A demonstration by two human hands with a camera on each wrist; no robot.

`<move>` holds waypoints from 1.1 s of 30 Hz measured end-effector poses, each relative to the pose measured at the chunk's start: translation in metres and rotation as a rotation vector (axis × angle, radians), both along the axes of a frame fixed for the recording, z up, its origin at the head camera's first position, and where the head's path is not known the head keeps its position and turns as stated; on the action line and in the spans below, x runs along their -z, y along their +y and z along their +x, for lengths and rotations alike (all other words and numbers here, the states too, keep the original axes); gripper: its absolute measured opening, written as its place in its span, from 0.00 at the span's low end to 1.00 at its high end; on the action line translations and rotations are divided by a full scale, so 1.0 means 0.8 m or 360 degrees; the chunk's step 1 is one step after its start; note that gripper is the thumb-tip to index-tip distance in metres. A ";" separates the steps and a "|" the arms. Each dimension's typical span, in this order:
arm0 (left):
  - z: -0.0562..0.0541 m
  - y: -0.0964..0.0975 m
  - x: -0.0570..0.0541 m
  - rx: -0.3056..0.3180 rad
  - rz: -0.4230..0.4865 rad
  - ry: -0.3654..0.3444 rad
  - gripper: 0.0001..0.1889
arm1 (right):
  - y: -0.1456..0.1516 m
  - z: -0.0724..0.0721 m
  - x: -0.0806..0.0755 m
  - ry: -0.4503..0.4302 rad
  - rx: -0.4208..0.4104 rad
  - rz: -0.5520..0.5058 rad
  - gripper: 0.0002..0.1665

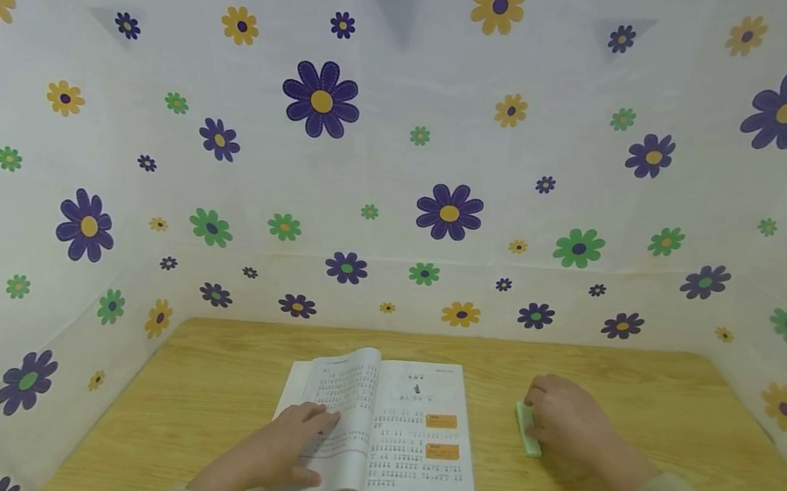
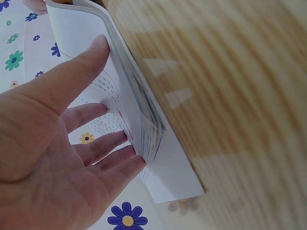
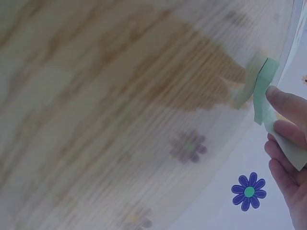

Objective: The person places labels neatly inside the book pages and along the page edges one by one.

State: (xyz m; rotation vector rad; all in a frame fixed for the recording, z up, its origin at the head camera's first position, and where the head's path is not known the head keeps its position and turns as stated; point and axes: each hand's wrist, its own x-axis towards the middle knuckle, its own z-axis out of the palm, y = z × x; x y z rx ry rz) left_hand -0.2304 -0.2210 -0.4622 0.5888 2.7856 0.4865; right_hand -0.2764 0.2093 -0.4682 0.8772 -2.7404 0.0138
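An open book with printed text and orange boxes lies on the table, its left-hand page curving up toward the spine. On that page rests my left hand, fingers spread. The left wrist view shows the thumb on the upper page and the fingertips along the edges of the stacked pages. To the right of the book, my right hand holds a pale green folded slip of paper close over the table. In the right wrist view, the thumb lies against the slip, with fingers curled behind it.
The wood-grain table has a glossy surface that reflects the flowers. A white sheet printed with purple, green and yellow flowers stands behind the table and along both sides.
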 end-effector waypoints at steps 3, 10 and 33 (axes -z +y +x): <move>0.000 -0.001 0.001 0.0005 0.0002 0.0003 0.44 | -0.001 0.002 0.000 0.0012 0.0022 -0.0022 0.19; 0.009 0.002 0.004 -0.0014 0.0008 0.0008 0.45 | 0.001 0.006 0.001 -0.0018 0.0076 -0.0044 0.22; 0.019 0.006 0.005 -0.0005 0.0028 0.0036 0.45 | 0.002 0.016 0.004 -0.0010 0.0121 -0.0102 0.27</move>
